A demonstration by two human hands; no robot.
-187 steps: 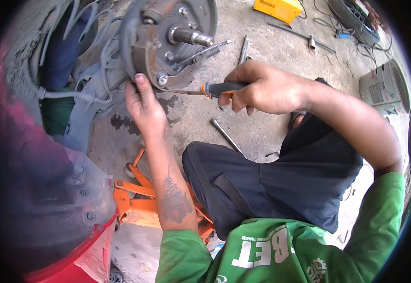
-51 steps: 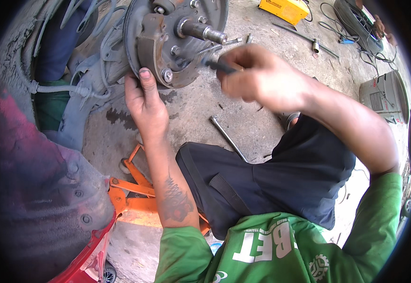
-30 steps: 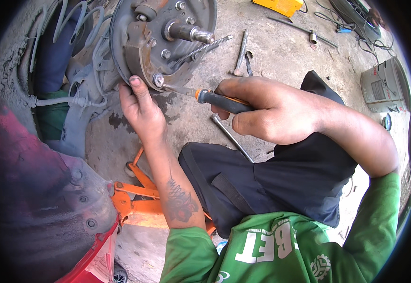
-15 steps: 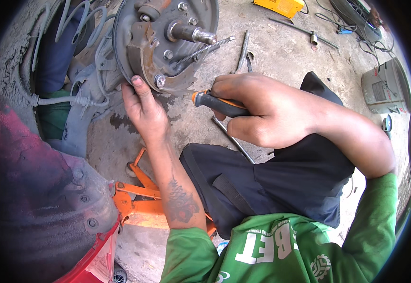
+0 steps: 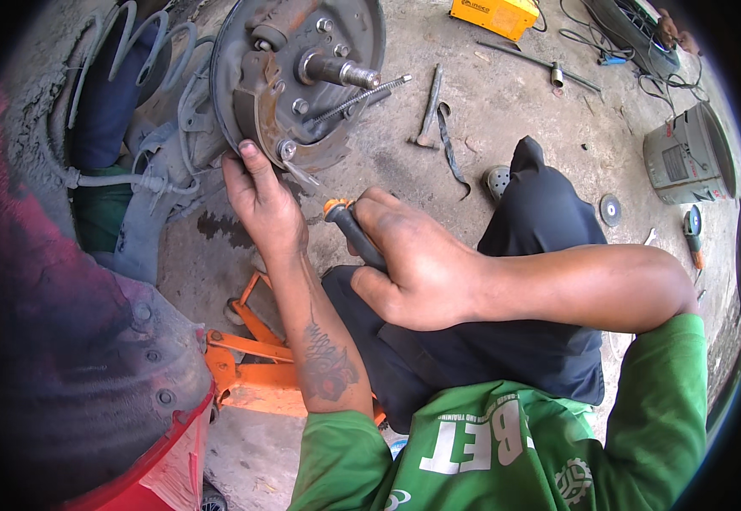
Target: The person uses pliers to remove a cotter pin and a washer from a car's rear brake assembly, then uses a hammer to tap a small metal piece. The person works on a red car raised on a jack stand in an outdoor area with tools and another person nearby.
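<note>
My left hand (image 5: pixel 264 204) grips the lower edge of a round brake backing plate (image 5: pixel 226 72), thumb in front and fingers hidden behind. On the plate are a rusty brake shoe (image 5: pixel 266 111), a threaded spindle (image 5: pixel 336 70) and a long coil spring (image 5: pixel 360 100). My right hand (image 5: pixel 426 268) is closed around the black and orange handle of a screwdriver (image 5: pixel 357 234). It is below and right of the plate, the handle's orange end pointing up toward the shoe's lower end. The blade is hard to make out, so I cannot tell whether it touches anything.
An orange jack (image 5: pixel 260 383) stands below my left forearm. A hammer (image 5: pixel 430 111), a dark strip (image 5: pixel 451 153) and a long-handled wrench (image 5: pixel 549 64) lie on the concrete. Farther right are a bucket (image 5: pixel 685 162), an angle grinder (image 5: pixel 693 230) and a yellow machine (image 5: pixel 498 15). A coil spring hangs upper left.
My right hand has come down and left with the screwdriver, whose handle now tilts more steeply. My left hand keeps its place on the plate. The hammer and dark strip are less covered.
</note>
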